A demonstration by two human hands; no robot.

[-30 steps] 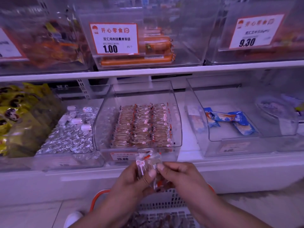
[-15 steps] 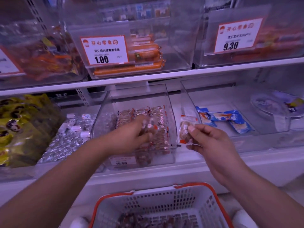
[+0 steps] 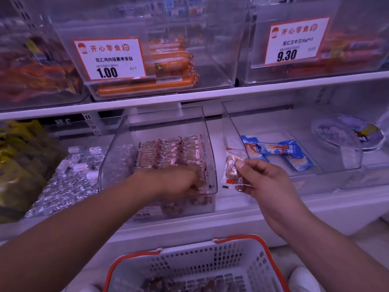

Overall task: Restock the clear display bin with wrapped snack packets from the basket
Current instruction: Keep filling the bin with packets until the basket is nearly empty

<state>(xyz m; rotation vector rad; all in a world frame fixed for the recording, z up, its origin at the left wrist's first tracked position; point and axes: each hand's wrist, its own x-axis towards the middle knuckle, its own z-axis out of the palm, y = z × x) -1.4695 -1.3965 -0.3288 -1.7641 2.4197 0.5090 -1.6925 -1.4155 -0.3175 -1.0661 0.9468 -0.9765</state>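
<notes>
A clear display bin (image 3: 117, 148) on the lower shelf holds neat rows of wrapped snack packets (image 3: 168, 152). My left hand (image 3: 183, 182) reaches inside the bin at its front right corner, fingers down among the packets; whether it holds one I cannot tell. My right hand (image 3: 265, 178) hovers just right of the bin, pinching a clear wrapped snack packet (image 3: 231, 167) with red marks. The white basket (image 3: 210, 262) with orange handles sits below, more packets in its bottom.
A bin of silver-wrapped sweets (image 3: 69, 178) lies left of the display bin, yellow bags (image 3: 19, 161) further left. Right of it, a clear bin holds blue packets (image 3: 280, 150). The upper shelf (image 3: 189, 98) carries sausage bins with price signs.
My hands parted from in front of the bin: the left one went into the bin and down to its front, the right one moved right with a packet. The view shifted lower.
</notes>
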